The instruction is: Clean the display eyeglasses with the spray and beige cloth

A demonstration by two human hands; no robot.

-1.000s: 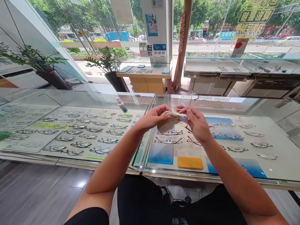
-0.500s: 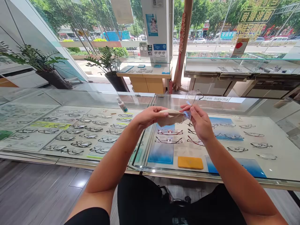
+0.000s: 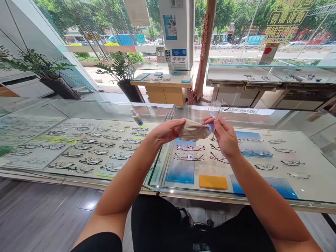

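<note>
Beige cloth point(image 3: 193, 130) stretched between my hands, clear glasses point(image 3: 215, 107) at its right end, above the glass desk point(image 3: 236, 198).
My left fingers point(image 3: 175, 125) are closed on the cloth's left end. My right fingers point(image 3: 213, 122) pinch the glasses low down, where the cloth meets one lens, and the other lens sticks up past my fingertips. That is a small hold on slick glass and thin wire. I judge that a harder rub or a tug from the left could twist the frame or slip it free, dropping it onto the desk top just below. Room is open above my fingers and back toward me, and the desk's near edge runs under my forearms. A spray bottle point(image 3: 137, 117) stands beyond my left fingers, apart from them, though a wide sweep could tip it.
</note>
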